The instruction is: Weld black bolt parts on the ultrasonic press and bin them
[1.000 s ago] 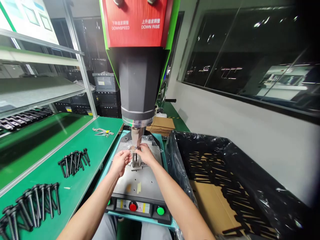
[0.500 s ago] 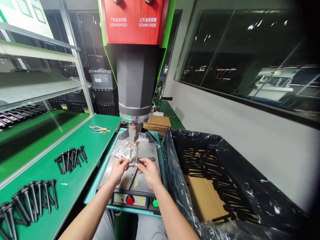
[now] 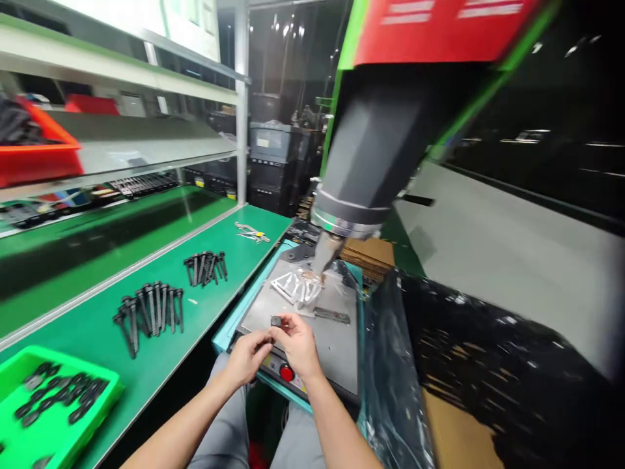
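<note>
My right hand [image 3: 299, 342] is closed, pinching a black screw-like part, whose dark blocky end [image 3: 276, 320] shows above the fingers. The rest of that part is hidden by my hands. Just left of it and touching it, my left hand [image 3: 248, 358] has its fingers curled together; what they hold, if anything, is hidden. Both hands are over the front edge of the press's metal base plate [image 3: 336, 352]. Beyond them, the press's metal tip [image 3: 328, 253] comes down beside a clear plastic-wrapped fixture [image 3: 299, 286].
Black long screws [image 3: 155, 306] lie in groups on the green bench [image 3: 195, 348] at left. A green tray [image 3: 100, 417] holds small black round parts. A red button [image 3: 286, 372] sits on the press front. At right stands a box lined with black plastic [image 3: 390, 365].
The view has swung left, bringing the green tray into sight. My hands have moved away from the fixture toward the plate's front edge and come together. The black part's long shaft no longer shows.
</note>
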Tool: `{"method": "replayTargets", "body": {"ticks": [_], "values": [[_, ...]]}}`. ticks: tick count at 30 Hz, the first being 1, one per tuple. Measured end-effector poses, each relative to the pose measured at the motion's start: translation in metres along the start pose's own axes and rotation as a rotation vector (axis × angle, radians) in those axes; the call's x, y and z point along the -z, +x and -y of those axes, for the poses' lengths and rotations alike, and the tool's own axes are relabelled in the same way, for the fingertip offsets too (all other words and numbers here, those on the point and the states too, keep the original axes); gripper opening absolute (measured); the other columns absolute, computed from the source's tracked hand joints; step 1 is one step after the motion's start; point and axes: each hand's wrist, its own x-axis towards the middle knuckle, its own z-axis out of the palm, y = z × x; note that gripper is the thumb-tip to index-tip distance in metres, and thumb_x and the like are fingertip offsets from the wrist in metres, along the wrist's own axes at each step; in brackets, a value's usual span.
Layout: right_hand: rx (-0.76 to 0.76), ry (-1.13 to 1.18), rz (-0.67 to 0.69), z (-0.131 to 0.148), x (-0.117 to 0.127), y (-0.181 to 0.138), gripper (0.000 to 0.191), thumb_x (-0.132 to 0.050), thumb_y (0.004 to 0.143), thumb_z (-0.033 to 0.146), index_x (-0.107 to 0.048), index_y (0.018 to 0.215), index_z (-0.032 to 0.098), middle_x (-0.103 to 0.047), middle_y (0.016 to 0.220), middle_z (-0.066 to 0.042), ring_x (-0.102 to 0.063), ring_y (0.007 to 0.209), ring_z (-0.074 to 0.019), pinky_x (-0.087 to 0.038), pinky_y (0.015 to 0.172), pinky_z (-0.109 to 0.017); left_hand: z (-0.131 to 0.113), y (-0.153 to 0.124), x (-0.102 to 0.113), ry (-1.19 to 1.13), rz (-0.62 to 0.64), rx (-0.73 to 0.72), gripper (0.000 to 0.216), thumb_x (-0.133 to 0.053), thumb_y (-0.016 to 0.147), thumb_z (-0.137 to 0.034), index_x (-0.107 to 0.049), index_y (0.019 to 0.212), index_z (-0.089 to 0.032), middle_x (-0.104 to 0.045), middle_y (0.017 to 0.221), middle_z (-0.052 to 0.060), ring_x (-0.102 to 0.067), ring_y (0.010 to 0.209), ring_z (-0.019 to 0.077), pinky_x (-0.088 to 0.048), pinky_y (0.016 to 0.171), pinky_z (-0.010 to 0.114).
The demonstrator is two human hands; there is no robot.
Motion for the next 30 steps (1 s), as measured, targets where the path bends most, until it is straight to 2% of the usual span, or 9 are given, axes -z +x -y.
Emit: {"method": "replayTargets", "body": {"ticks": [4,7,9,12,15,19,24,28,30], "values": [[-0.044,-0.155,-0.009,-0.013,-0.005,0.001,0.050,-0.075,0.073,0.040,-0.064,0.116,0.018,-0.071,0.105,-0.012,-0.067,0.094,-0.0279,-0.057,0.081,-0.041,0.019,-0.019,0.050,0.142,-0.252,0.130,0.015,-0.065,0.076,-0.036,-0.070,0.073,-0.022,-0.064,0.068,0.002,-0.058,0.068,0.0203,-0.046,0.067,0.030],[-0.122,-0.166,0.051,-0.026,0.000,-0.001,0.055,-0.072,0.076,0.051,-0.063,0.118,0.017,-0.072,0.103,-0.014,-0.068,0.098,-0.0301,-0.057,0.085,-0.044,0.035,-0.030,0.110,0.307,-0.502,0.294,0.015,-0.064,0.075,-0.035,-0.067,0.071,-0.021,-0.062,0.064,0.002,-0.056,0.064,0.0192,-0.043,0.061,0.029],[-0.164,-0.152,0.095,-0.032,0.003,-0.006,0.059,-0.071,0.077,0.056,-0.062,0.120,0.017,-0.072,0.103,-0.014,-0.068,0.098,-0.0301,-0.057,0.087,-0.043,0.040,-0.033,0.154,0.403,-0.620,0.396,0.014,-0.066,0.073,-0.034,-0.065,0.069,-0.020,-0.059,0.061,0.002,-0.054,0.060,0.0190,-0.041,0.060,0.030],[-0.201,-0.139,0.124,-0.034,0.004,-0.015,0.064,-0.071,0.077,0.061,-0.061,0.122,0.016,-0.072,0.102,-0.014,-0.069,0.096,-0.0298,-0.057,0.087,-0.042,0.042,-0.031,0.210,0.557,-0.714,0.559,0.014,-0.069,0.071,-0.031,-0.063,0.069,-0.019,-0.059,0.062,0.005,-0.056,0.062,0.0210,-0.040,0.062,0.032],[-0.199,-0.120,0.130,-0.034,0.003,-0.021,0.065,-0.070,0.077,0.063,-0.062,0.121,0.016,-0.072,0.100,-0.014,-0.070,0.093,-0.0300,-0.058,0.086,-0.043,0.042,-0.026,0.245,0.685,-0.743,0.694,0.008,-0.067,0.072,-0.022,-0.064,0.073,-0.015,-0.064,0.071,0.012,-0.061,0.070,0.0252,-0.043,0.065,0.034],[-0.195,-0.119,0.135,-0.035,0.008,-0.027,0.065,-0.070,0.077,0.065,-0.062,0.120,0.017,-0.072,0.100,-0.014,-0.069,0.093,-0.0301,-0.058,0.085,-0.042,0.044,-0.019,0.260,0.800,-0.711,0.802,0.009,-0.066,0.074,-0.015,-0.066,0.082,-0.010,-0.069,0.089,0.021,-0.066,0.085,0.0302,-0.046,0.073,0.035],[-0.250,-0.117,0.107,-0.034,0.019,-0.037,0.073,-0.072,0.072,0.070,-0.061,0.120,0.016,-0.072,0.101,-0.015,-0.069,0.098,-0.0315,-0.058,0.086,-0.042,0.037,-0.017,0.256,0.878,-0.603,0.861,0.020,-0.068,0.078,-0.024,-0.068,0.090,-0.008,-0.071,0.101,0.022,-0.067,0.096,0.0291,-0.049,0.080,0.035],[-0.326,-0.109,0.094,-0.023,0.033,-0.055,0.077,-0.073,0.070,0.071,-0.060,0.122,0.016,-0.073,0.103,-0.014,-0.069,0.099,-0.0309,-0.058,0.087,-0.039,0.013,-0.023,0.243,0.923,-0.533,0.875,0.036,-0.070,0.075,-0.040,-0.069,0.097,-0.011,-0.072,0.098,0.022,-0.069,0.088,0.0299,-0.049,0.072,0.034],[-0.371,-0.121,0.067,-0.018,0.049,-0.073,0.075,-0.073,0.071,0.070,-0.061,0.121,0.016,-0.073,0.104,-0.014,-0.068,0.100,-0.0310,-0.059,0.086,-0.036,-0.007,-0.031,0.237,0.956,-0.511,0.875,0.041,-0.067,0.076,-0.045,-0.069,0.102,-0.013,-0.073,0.098,0.020,-0.069,0.084,0.0299,-0.049,0.069,0.034]]}}
